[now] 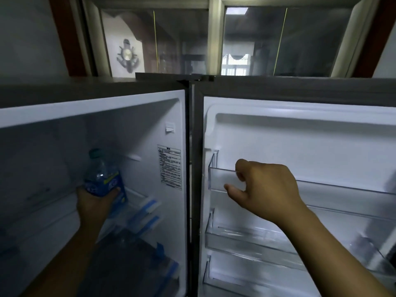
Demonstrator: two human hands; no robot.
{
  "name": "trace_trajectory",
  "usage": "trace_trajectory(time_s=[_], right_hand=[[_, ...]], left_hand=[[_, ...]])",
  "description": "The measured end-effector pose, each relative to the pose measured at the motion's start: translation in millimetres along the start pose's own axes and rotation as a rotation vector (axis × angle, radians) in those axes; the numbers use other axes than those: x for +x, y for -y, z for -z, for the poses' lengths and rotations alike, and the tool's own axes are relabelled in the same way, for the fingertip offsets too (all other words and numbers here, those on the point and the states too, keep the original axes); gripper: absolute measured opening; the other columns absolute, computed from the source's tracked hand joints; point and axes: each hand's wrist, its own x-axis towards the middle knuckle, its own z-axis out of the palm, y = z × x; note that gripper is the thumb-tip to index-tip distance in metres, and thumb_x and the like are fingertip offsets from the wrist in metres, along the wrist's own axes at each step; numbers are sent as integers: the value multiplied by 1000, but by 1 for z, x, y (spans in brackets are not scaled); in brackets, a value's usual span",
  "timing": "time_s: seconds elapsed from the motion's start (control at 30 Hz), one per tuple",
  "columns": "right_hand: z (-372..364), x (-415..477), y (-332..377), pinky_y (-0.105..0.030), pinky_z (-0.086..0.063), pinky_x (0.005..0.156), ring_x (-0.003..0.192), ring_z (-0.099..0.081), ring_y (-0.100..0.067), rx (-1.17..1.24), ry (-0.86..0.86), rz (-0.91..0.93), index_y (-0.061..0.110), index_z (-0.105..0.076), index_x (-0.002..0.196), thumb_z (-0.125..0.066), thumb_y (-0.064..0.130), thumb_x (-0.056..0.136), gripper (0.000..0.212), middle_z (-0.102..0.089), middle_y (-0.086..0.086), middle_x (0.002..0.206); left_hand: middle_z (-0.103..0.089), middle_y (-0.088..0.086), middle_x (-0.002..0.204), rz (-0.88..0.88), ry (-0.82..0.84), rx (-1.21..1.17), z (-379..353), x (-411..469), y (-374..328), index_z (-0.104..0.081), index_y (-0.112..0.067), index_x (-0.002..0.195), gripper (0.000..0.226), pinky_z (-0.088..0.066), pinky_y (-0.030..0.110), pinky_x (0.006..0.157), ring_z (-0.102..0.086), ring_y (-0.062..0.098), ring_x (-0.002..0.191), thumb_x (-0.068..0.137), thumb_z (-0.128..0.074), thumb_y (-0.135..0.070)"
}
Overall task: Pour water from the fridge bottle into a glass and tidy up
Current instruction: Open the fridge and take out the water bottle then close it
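the water bottle (102,174) is inside the open fridge compartment (53,159) on the left of the scene, upright with a slight tilt, its green cap toward the top. the left hand (94,205) holds it from below and around the lower body, over the blue label; the fingers (116,190) are wrapped around the bottle, with one tip showing on its right side. whether its base rests on the shelf (137,197) or is lifted clear cannot be told, since the hand covers it.

the right hand (263,187) is at the open door (300,136) on the right, its fingers curled over the front rim of the upper door bin (216,179), thumb out below; it carries nothing.

the bottle looks like thin clear plastic holding water, so probably moderately heavy and easily dented by a hard squeeze. coming from a fridge, it may be cold and damp, so slippery on the bare plastic. the labelled waist seems the surest place to hold, with the cap left free for unscrewing.
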Motion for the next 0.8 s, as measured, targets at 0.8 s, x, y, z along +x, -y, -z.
trace_trajectory(time_s=[0.8], right_hand=[[47, -79, -65, -29, -34, 56, 65, -61, -31, 11, -95, -71, 14, -52, 83, -65, 44, 87, 33, -63, -4, 75]], left_hand=[[-72, 8, 114, -94, 284, -190, 84, -232, -129, -55, -16, 124, 80, -56, 51, 90, -71, 30, 102, 53, -89, -29]])
